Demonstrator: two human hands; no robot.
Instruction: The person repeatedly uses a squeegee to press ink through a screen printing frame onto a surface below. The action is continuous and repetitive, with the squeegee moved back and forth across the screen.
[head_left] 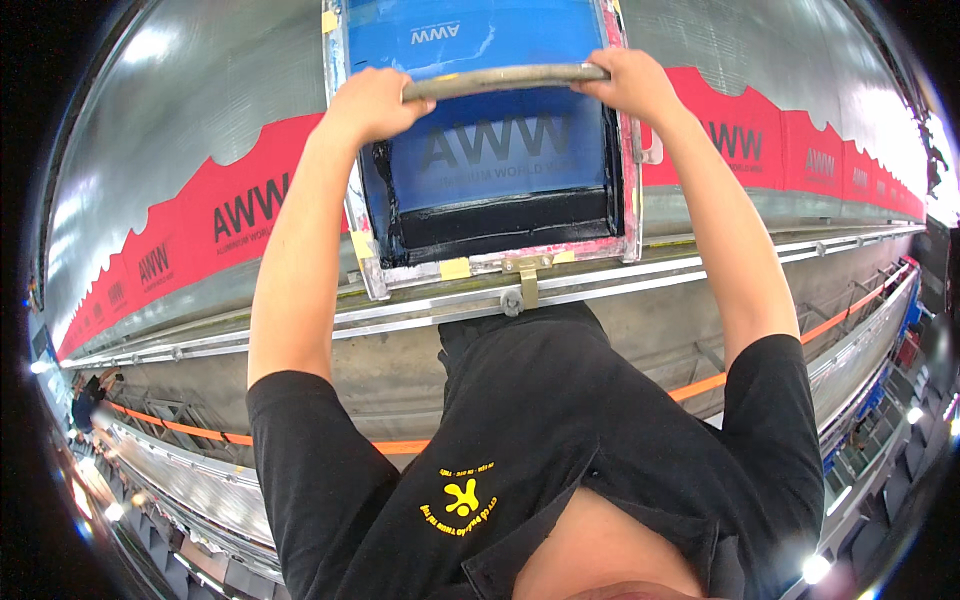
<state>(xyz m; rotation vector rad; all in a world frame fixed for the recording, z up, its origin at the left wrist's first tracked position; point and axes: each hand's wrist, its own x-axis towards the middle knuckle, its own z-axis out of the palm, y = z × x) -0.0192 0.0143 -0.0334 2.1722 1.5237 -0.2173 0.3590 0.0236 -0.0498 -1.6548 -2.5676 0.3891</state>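
My left hand (378,102) and my right hand (632,82) grip opposite ends of a long grey squeegee-like bar (505,78), held crosswise over a printing screen. The screen has blue mesh (490,40) with dark lettering in a worn metal frame (632,225) patched with yellow and pink tape. Black ink (510,226) lies along the mesh's near edge and left side. Whether the bar touches the mesh is hard to tell. A metal clamp (525,285) with a round knob sits at the frame's near edge, just beyond my body.
A long grey sheet (180,120) with red printed bands (220,205) runs under the screen to both sides. Metal rails (390,315) and an orange strip (210,433) run along the near side. A co-worker (88,400) is at the far left.
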